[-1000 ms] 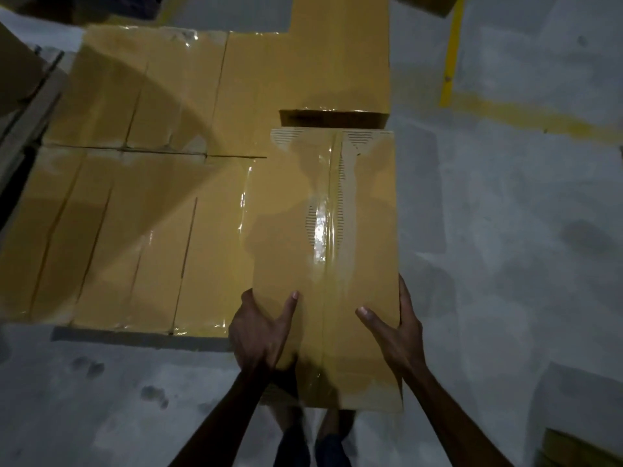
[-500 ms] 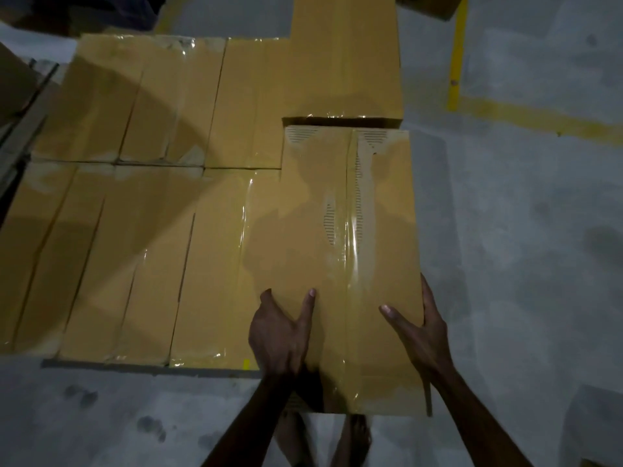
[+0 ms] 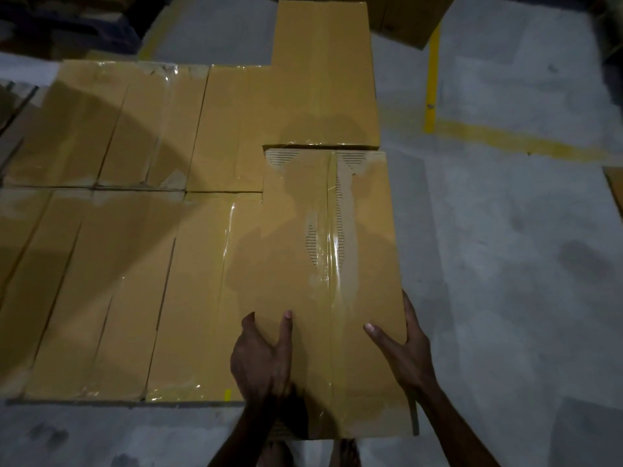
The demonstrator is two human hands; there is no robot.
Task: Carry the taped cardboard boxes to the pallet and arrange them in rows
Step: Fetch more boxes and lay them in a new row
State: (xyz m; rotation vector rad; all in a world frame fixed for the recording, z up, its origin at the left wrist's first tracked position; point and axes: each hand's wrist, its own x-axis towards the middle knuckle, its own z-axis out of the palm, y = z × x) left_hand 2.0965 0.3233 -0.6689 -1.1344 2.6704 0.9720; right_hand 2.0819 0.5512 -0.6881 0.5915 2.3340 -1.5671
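Observation:
A long taped cardboard box point(image 3: 323, 237) lies at the right end of the near row, its far end against another box point(image 3: 323, 79) behind it. My left hand point(image 3: 261, 355) grips the box's near left side, thumb on top. My right hand point(image 3: 404, 348) holds the near right edge, thumb on the top face and fingers down the side. Several taped boxes point(image 3: 111, 257) lie in two rows to the left. The pallet point(image 3: 135, 403) shows only as a thin dark strip under the near row.
Grey concrete floor point(image 3: 505, 281) spreads to the right, with yellow painted lines point(image 3: 432, 75) at the back right. More cardboard point(image 3: 411, 18) stands at the top. A cardboard piece point(image 3: 615, 187) lies at the right edge. My feet show below the box.
The held box has come down and forward into the near row's right end, and now sits closer to the box behind it. Both hands keep the same hold.

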